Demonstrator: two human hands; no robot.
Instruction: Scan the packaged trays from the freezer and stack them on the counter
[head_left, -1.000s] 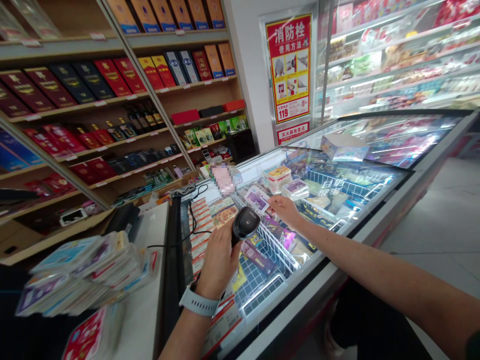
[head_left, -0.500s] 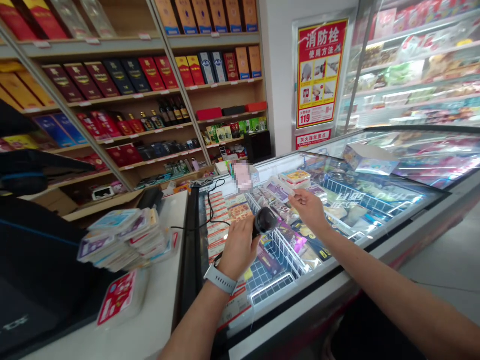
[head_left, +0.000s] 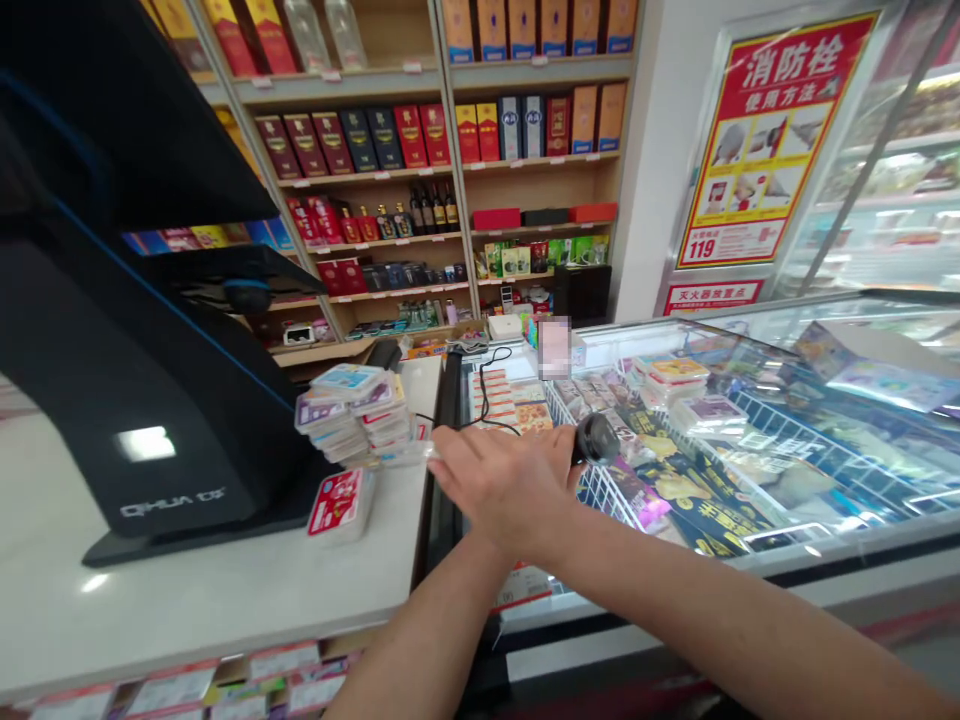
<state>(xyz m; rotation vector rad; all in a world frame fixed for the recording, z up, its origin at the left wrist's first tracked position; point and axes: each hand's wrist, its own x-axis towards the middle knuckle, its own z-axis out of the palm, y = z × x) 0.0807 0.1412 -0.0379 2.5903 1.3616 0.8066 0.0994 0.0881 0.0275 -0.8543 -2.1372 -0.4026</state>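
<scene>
My left hand [head_left: 561,447] is closed around a black handheld barcode scanner [head_left: 597,438] over the glass-topped freezer. Its cord lies on the glass behind. My right hand [head_left: 491,485] crosses in front of my left wrist and covers much of that hand. Its fingertips pinch the near edge of a clear plastic box [head_left: 405,455] at the right side of a stack of labelled plastic boxes [head_left: 349,410] on the counter. A red-labelled box [head_left: 339,503] lies in front of the stack. On the freezer glass sit a purple-labelled box [head_left: 709,415] and an orange-topped box [head_left: 675,372].
A black checkout terminal [head_left: 187,400] stands on the white counter [head_left: 225,610] at left. Wire baskets with packaged food show under the freezer glass. An open carton [head_left: 877,355] rests at the freezer's right. Shelves of boxed bottles [head_left: 367,138] line the back wall.
My right hand has let go of the purple-labelled box on the freezer and swung left to the stack. My left hand keeps the scanner. The view has turned left.
</scene>
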